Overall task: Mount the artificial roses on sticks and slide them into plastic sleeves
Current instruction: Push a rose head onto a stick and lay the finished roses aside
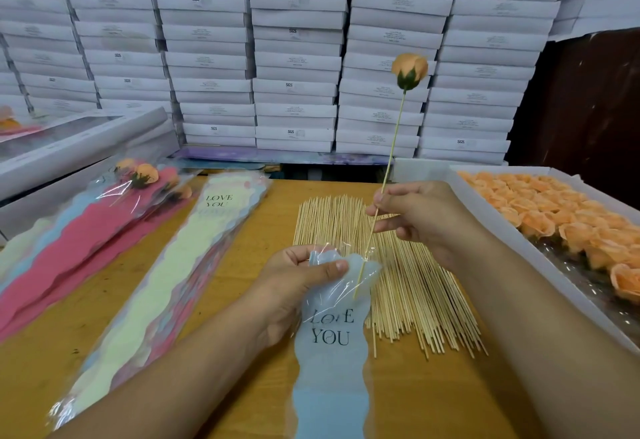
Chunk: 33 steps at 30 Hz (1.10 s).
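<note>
An orange rose (pixel 409 70) with a green base sits on top of a thin wooden stick (pixel 391 158). My right hand (pixel 420 218) pinches that stick low down and holds it nearly upright. The stick's lower tip is inside the mouth of a pale blue "LOVE YOU" plastic sleeve (pixel 332 352). My left hand (pixel 294 282) grips the sleeve's top edge and holds it apart. The sleeve trails toward me over the wooden table (pixel 242 237).
A pile of loose sticks (pixel 408 286) lies under my hands. A white tray (pixel 491 227) of orange roses (pixel 561 220) stands on the right. A stack of empty sleeves (pixel 166 282) and finished sleeved roses (pixel 114 210) lie on the left. White boxes (pixel 294 57) are stacked behind.
</note>
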Each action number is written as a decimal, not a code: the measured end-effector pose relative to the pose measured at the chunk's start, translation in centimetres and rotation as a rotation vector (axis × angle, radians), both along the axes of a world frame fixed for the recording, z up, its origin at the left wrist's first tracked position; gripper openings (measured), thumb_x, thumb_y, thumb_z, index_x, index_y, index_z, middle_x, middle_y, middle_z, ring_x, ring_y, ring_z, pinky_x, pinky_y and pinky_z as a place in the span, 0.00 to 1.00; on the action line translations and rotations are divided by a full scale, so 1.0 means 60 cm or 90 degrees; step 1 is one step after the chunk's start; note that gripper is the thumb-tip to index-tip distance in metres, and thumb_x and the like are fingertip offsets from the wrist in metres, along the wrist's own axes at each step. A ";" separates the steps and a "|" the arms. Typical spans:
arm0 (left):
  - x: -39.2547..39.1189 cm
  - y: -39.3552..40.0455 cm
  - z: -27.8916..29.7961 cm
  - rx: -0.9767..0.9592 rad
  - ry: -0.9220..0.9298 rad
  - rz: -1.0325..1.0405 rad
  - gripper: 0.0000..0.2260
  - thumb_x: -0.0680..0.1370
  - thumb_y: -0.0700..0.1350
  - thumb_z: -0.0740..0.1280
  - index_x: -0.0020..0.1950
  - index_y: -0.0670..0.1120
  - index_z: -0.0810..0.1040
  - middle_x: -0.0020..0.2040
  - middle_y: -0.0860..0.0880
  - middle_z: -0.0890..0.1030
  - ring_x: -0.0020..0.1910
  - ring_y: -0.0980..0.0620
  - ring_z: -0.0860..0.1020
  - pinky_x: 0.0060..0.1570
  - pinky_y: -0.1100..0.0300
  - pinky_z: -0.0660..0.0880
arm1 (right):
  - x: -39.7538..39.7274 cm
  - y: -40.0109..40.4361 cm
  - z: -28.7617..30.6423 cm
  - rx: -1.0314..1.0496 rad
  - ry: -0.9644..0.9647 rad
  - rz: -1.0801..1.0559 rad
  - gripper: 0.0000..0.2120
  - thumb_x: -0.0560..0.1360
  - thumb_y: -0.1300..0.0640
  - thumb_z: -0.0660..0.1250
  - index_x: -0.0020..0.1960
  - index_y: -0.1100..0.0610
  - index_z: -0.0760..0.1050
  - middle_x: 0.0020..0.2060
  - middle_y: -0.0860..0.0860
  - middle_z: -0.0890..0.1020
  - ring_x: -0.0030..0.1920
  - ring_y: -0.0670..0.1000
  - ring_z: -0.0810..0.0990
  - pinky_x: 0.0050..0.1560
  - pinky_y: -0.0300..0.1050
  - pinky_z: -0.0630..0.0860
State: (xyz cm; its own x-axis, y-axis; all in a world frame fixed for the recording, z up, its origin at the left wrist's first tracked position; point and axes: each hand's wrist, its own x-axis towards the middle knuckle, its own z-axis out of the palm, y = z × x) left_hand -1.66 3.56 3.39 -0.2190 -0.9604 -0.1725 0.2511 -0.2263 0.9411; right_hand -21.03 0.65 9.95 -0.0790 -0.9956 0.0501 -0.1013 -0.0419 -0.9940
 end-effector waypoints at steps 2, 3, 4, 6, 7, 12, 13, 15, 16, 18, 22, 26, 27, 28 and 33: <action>0.000 -0.002 -0.003 -0.002 0.005 -0.004 0.11 0.68 0.37 0.78 0.49 0.41 0.84 0.46 0.38 0.86 0.39 0.44 0.85 0.37 0.54 0.82 | 0.006 0.001 -0.004 0.005 -0.006 0.012 0.02 0.77 0.63 0.70 0.48 0.61 0.81 0.37 0.53 0.87 0.30 0.49 0.84 0.23 0.34 0.71; 0.000 -0.002 -0.004 -0.006 0.008 -0.007 0.10 0.68 0.37 0.78 0.48 0.41 0.85 0.47 0.38 0.86 0.40 0.44 0.84 0.39 0.53 0.82 | 0.009 0.002 -0.007 0.008 -0.008 0.017 0.03 0.76 0.63 0.71 0.50 0.62 0.80 0.37 0.53 0.87 0.30 0.49 0.84 0.23 0.33 0.71; 0.000 -0.003 -0.005 -0.010 0.012 -0.009 0.09 0.68 0.37 0.78 0.47 0.42 0.86 0.47 0.37 0.86 0.41 0.44 0.84 0.41 0.53 0.83 | 0.012 0.002 -0.009 0.010 -0.007 0.021 0.05 0.76 0.62 0.71 0.51 0.62 0.80 0.37 0.53 0.87 0.30 0.49 0.84 0.23 0.33 0.70; -0.001 -0.003 -0.004 -0.013 0.014 -0.015 0.08 0.66 0.39 0.78 0.44 0.44 0.87 0.46 0.38 0.86 0.40 0.44 0.85 0.40 0.54 0.82 | 0.017 0.001 -0.014 0.016 0.000 0.027 0.07 0.76 0.61 0.72 0.53 0.62 0.80 0.37 0.52 0.87 0.31 0.47 0.84 0.23 0.33 0.71; -0.001 -0.003 -0.003 -0.014 0.014 -0.020 0.08 0.66 0.39 0.78 0.43 0.44 0.87 0.46 0.38 0.86 0.40 0.45 0.85 0.39 0.54 0.82 | 0.018 0.001 -0.017 0.021 0.000 0.033 0.08 0.75 0.61 0.73 0.53 0.62 0.80 0.37 0.52 0.87 0.31 0.46 0.84 0.24 0.33 0.72; 0.002 -0.002 -0.001 -0.016 0.006 -0.036 0.10 0.68 0.40 0.78 0.48 0.42 0.86 0.49 0.37 0.86 0.42 0.44 0.85 0.38 0.55 0.81 | 0.025 0.002 -0.030 0.025 0.022 0.059 0.06 0.73 0.58 0.75 0.49 0.57 0.82 0.39 0.51 0.88 0.38 0.45 0.84 0.33 0.34 0.74; 0.002 -0.002 -0.001 -0.016 0.010 -0.033 0.10 0.67 0.41 0.79 0.47 0.43 0.86 0.49 0.37 0.86 0.41 0.44 0.85 0.38 0.55 0.81 | 0.027 0.003 -0.031 0.024 0.028 0.063 0.04 0.73 0.58 0.75 0.47 0.56 0.83 0.39 0.50 0.88 0.40 0.44 0.84 0.36 0.35 0.74; 0.001 -0.003 -0.001 -0.016 0.021 -0.026 0.11 0.66 0.41 0.79 0.47 0.44 0.86 0.49 0.38 0.86 0.41 0.44 0.85 0.40 0.54 0.82 | 0.031 0.004 -0.034 0.028 0.028 0.064 0.03 0.72 0.57 0.76 0.44 0.54 0.83 0.39 0.48 0.88 0.44 0.44 0.85 0.42 0.39 0.74; 0.002 -0.004 -0.002 -0.017 0.025 -0.023 0.13 0.66 0.41 0.79 0.49 0.43 0.86 0.50 0.37 0.86 0.43 0.43 0.85 0.43 0.52 0.82 | 0.034 0.004 -0.036 0.032 0.022 0.063 0.04 0.71 0.57 0.77 0.45 0.54 0.83 0.40 0.48 0.88 0.46 0.44 0.85 0.45 0.41 0.75; 0.002 -0.005 -0.002 -0.016 0.026 -0.014 0.21 0.65 0.41 0.79 0.57 0.40 0.83 0.53 0.37 0.85 0.46 0.41 0.85 0.49 0.48 0.82 | 0.039 0.005 -0.040 0.039 0.013 0.063 0.07 0.70 0.57 0.78 0.47 0.54 0.83 0.40 0.48 0.88 0.49 0.47 0.84 0.50 0.45 0.77; 0.002 -0.003 0.001 -0.020 0.024 -0.005 0.26 0.64 0.41 0.80 0.61 0.41 0.80 0.51 0.38 0.86 0.45 0.42 0.85 0.43 0.52 0.83 | 0.043 0.009 -0.042 0.049 0.009 0.078 0.07 0.70 0.58 0.77 0.48 0.55 0.83 0.40 0.49 0.88 0.44 0.48 0.84 0.50 0.45 0.77; -0.003 0.002 0.003 -0.016 0.032 0.003 0.26 0.61 0.40 0.80 0.59 0.44 0.80 0.47 0.40 0.87 0.39 0.45 0.86 0.35 0.57 0.81 | 0.039 0.010 -0.038 0.058 0.001 0.096 0.04 0.70 0.60 0.77 0.44 0.56 0.84 0.40 0.52 0.87 0.40 0.47 0.84 0.41 0.40 0.77; -0.004 0.003 0.003 -0.017 0.033 0.002 0.27 0.62 0.40 0.80 0.59 0.44 0.80 0.47 0.40 0.87 0.39 0.46 0.86 0.34 0.57 0.80 | 0.038 0.009 -0.036 0.059 0.004 0.102 0.04 0.71 0.60 0.77 0.45 0.56 0.84 0.40 0.51 0.87 0.40 0.46 0.84 0.41 0.40 0.77; -0.004 0.004 0.003 -0.019 0.033 0.000 0.27 0.62 0.40 0.80 0.60 0.44 0.80 0.47 0.40 0.87 0.39 0.46 0.86 0.34 0.57 0.80 | 0.037 0.007 -0.034 0.059 0.006 0.106 0.04 0.71 0.60 0.76 0.46 0.57 0.84 0.40 0.51 0.88 0.40 0.46 0.84 0.41 0.40 0.77; -0.010 0.008 -0.003 -0.017 0.019 -0.020 0.26 0.62 0.39 0.80 0.60 0.45 0.80 0.48 0.41 0.87 0.40 0.45 0.85 0.37 0.56 0.81 | 0.035 -0.009 -0.017 0.039 -0.030 0.077 0.02 0.75 0.59 0.72 0.44 0.56 0.83 0.41 0.51 0.88 0.43 0.48 0.84 0.43 0.41 0.79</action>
